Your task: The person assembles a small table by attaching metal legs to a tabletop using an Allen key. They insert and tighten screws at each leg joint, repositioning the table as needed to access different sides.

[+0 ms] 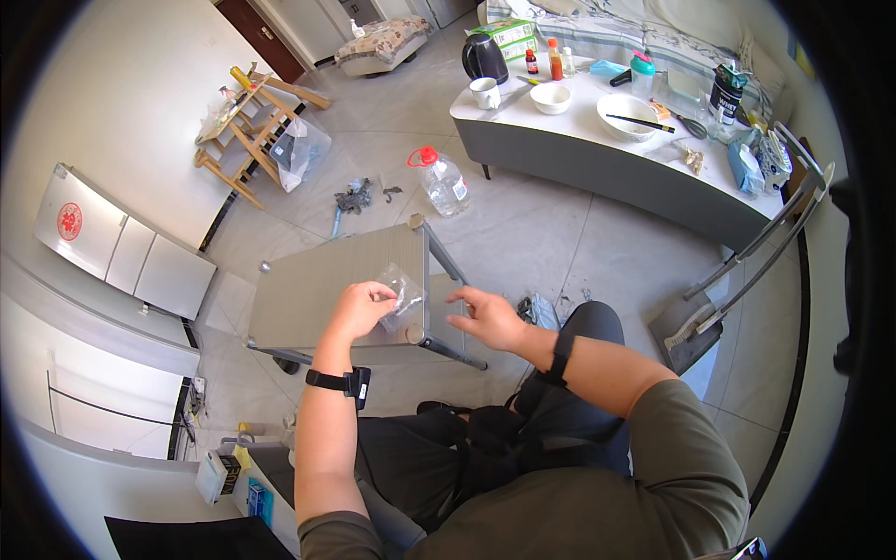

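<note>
My left hand (358, 310) is closed on a small clear plastic bag (401, 287), pinching it at its left side. Something small and pale shows in the bag, too small to name. The bag is over the near right part of a grey low table (322, 275) with metal tube legs and round corner caps. To the right of the bag, past the table's edge, my right hand (489, 319) has its fingers apart, with nothing in them. A dark band circles each of my wrists.
A large clear bottle (448, 191) with a red cap stands beyond the table, near dark crumpled scraps (355, 197) on the floor. A long white table (579, 110) holds a kettle, bowls and bottles. A dustpan (689, 329) leans at right; a wooden stand (247, 140) is far left.
</note>
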Demonstrator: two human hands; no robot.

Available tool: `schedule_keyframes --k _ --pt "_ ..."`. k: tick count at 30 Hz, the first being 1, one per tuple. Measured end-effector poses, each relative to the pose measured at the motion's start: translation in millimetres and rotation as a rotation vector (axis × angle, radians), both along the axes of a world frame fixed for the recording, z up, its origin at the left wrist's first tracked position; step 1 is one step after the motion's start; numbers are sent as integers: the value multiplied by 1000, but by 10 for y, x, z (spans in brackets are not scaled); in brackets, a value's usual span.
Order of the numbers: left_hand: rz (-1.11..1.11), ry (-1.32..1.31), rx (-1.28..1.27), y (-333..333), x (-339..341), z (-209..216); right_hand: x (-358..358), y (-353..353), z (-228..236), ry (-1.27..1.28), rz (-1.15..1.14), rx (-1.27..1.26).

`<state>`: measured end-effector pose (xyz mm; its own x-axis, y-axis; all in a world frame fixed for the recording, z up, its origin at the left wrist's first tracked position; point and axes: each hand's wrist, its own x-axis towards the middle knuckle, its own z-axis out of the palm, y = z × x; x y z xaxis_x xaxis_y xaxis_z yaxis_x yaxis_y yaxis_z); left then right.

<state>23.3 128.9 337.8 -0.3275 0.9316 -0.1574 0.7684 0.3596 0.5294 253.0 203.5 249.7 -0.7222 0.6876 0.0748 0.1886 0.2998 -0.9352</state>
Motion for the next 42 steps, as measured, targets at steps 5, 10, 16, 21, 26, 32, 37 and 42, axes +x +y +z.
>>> schedule_keyframes --k 5,10,16,21,26,32,37,42 --pt "-50 -25 -31 -9 97 30 -346 9 195 25 -93 159" --pt "-60 -76 -20 -15 91 -31 -447 15 106 -21 -114 133" --pt "-83 -30 -21 -1 162 -35 -532 41 67 5 -98 155" --pt "-119 38 47 11 189 -99 -580 49 79 50 -102 188" --pt "-162 185 182 -19 176 -202 -596 37 82 81 -131 167" --pt "-94 249 321 -76 97 -199 -632 51 47 114 -207 149" --pt "34 189 323 -189 -104 -147 -645 89 53 62 -211 112" --pt "271 -63 484 -379 -331 -174 -598 69 161 167 -136 48"
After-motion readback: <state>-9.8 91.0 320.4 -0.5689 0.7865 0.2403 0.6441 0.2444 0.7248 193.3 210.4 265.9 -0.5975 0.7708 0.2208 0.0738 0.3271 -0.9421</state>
